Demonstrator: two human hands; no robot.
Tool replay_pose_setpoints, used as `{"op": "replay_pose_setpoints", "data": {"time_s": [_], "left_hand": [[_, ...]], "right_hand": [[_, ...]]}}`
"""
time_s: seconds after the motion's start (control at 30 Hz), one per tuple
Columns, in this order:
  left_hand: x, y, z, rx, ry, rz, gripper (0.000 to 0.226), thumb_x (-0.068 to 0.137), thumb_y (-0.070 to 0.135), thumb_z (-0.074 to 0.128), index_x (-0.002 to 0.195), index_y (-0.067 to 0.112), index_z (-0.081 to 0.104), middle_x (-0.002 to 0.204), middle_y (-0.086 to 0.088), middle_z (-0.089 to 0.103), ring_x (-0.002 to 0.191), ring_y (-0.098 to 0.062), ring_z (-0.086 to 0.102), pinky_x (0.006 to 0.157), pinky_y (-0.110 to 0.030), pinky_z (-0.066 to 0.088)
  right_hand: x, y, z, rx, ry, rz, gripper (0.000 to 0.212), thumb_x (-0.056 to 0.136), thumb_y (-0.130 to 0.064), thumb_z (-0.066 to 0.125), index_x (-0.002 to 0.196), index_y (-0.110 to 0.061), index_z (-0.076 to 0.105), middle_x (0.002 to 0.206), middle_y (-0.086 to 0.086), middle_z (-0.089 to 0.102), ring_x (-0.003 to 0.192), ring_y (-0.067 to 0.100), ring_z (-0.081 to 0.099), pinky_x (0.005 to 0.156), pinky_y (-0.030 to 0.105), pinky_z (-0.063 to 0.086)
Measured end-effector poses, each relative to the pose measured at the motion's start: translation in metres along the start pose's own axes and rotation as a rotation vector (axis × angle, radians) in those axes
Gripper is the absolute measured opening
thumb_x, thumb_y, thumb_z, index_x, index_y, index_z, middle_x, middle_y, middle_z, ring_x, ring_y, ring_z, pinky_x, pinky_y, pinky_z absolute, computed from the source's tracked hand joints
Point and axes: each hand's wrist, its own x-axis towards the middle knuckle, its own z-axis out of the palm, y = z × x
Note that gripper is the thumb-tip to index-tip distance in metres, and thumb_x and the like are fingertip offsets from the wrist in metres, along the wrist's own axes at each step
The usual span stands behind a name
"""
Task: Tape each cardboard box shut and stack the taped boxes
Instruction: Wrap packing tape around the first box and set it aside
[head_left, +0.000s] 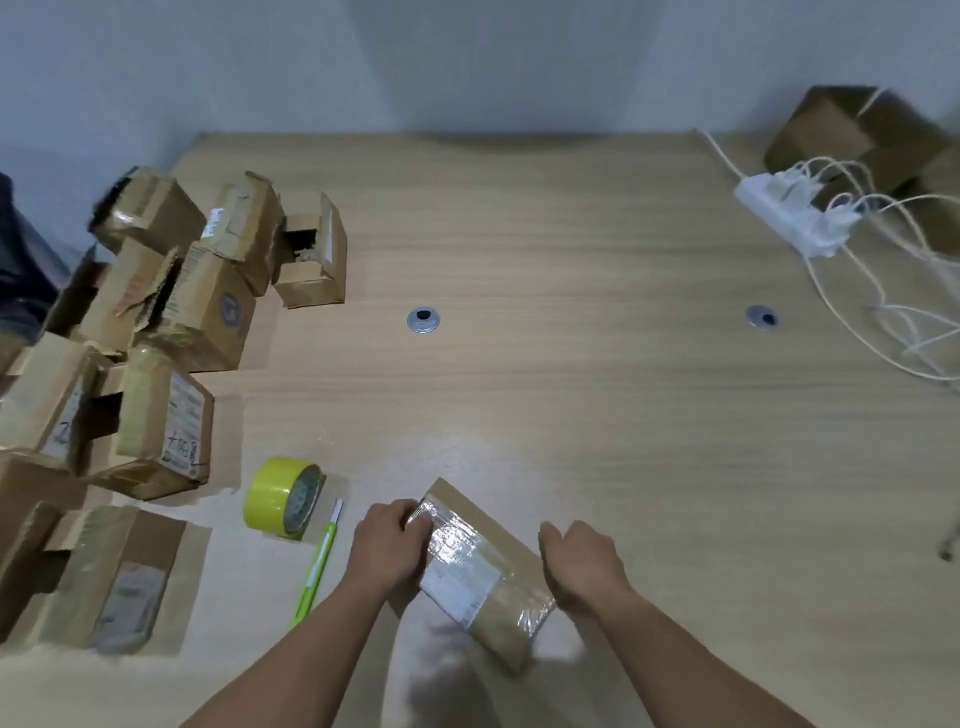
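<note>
**Light box, slick tape**

The small cardboard box (483, 571) lies on the desk (571, 364) near its front edge. The left hand (387, 551) has its grip clamped on the far end. The right hand (584, 566) sits slack just beside it, holding nothing. The box is probably light and stiff, so hold it by the bare cardboard sides.
</note>
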Motion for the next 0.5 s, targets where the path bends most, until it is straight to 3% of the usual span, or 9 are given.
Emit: {"op": "replay_pose_setpoints", "data": {"time_s": [0.07, 0.2, 0.27, 0.4, 0.43, 0.5], "left_hand": [[0.001, 0.0, 0.011, -0.025, -0.005, -0.05, 0.046, 0.08, 0.057, 0.04, 0.098, 0.028, 0.072, 0.097, -0.005, 0.069, 0.095, -0.028, 0.063, 0.085, -0.041, 0.051], [-0.012, 0.003, 0.021, -0.13, 0.028, -0.167, 0.066, 0.075, 0.066, 0.042, 0.125, 0.032, 0.066, 0.118, -0.007, 0.065, 0.109, -0.03, 0.06, 0.097, -0.043, 0.049], [-0.021, 0.012, 0.02, -0.233, 0.07, -0.212, 0.051, 0.085, 0.055, 0.051, 0.126, 0.027, 0.065, 0.119, -0.006, 0.064, 0.109, -0.03, 0.059, 0.095, -0.041, 0.048], [-0.029, 0.032, 0.021, -0.453, 0.165, -0.248, 0.026, 0.093, 0.037, 0.058, 0.111, 0.022, 0.069, 0.112, -0.007, 0.067, 0.098, -0.024, 0.061, 0.082, -0.037, 0.049], [-0.029, 0.035, 0.023, -0.503, 0.183, -0.249, 0.024, 0.092, 0.036, 0.058, 0.109, 0.021, 0.068, 0.11, -0.008, 0.068, 0.094, -0.022, 0.061, 0.078, -0.037, 0.049], [-0.031, 0.045, 0.023, -0.564, 0.201, -0.265, 0.023, 0.092, 0.034, 0.059, 0.108, 0.018, 0.062, 0.107, -0.007, 0.066, 0.089, -0.02, 0.059, 0.073, -0.035, 0.047]], "right_hand": [[0.0, 0.008, -0.002, 0.065, 0.018, -0.022, 0.041, 0.101, -0.043, 0.04, 0.103, -0.006, 0.059, 0.097, 0.011, 0.064, 0.072, 0.022, 0.057, 0.055, 0.024, 0.038], [0.004, 0.015, -0.014, 0.408, 0.096, -0.048, 0.024, 0.098, -0.028, 0.05, 0.087, -0.008, 0.054, 0.083, 0.004, 0.058, 0.066, 0.014, 0.048, 0.056, 0.026, 0.036], [0.003, 0.017, -0.019, 0.562, 0.075, 0.002, 0.018, 0.091, -0.029, 0.057, 0.084, -0.012, 0.058, 0.082, 0.002, 0.06, 0.067, 0.017, 0.05, 0.057, 0.029, 0.038], [0.012, 0.018, -0.032, 0.879, -0.056, 0.042, 0.008, 0.064, -0.024, 0.061, 0.057, -0.021, 0.056, 0.058, -0.001, 0.054, 0.062, 0.023, 0.046, 0.064, 0.037, 0.037], [0.015, 0.016, -0.038, 0.945, -0.089, 0.037, 0.007, 0.066, -0.018, 0.064, 0.059, -0.02, 0.061, 0.059, 0.001, 0.059, 0.063, 0.024, 0.05, 0.065, 0.038, 0.041], [0.018, 0.008, -0.051, 1.097, -0.172, 0.013, 0.01, 0.077, -0.006, 0.068, 0.082, -0.014, 0.072, 0.076, 0.007, 0.071, 0.072, 0.023, 0.063, 0.071, 0.036, 0.054]]}}
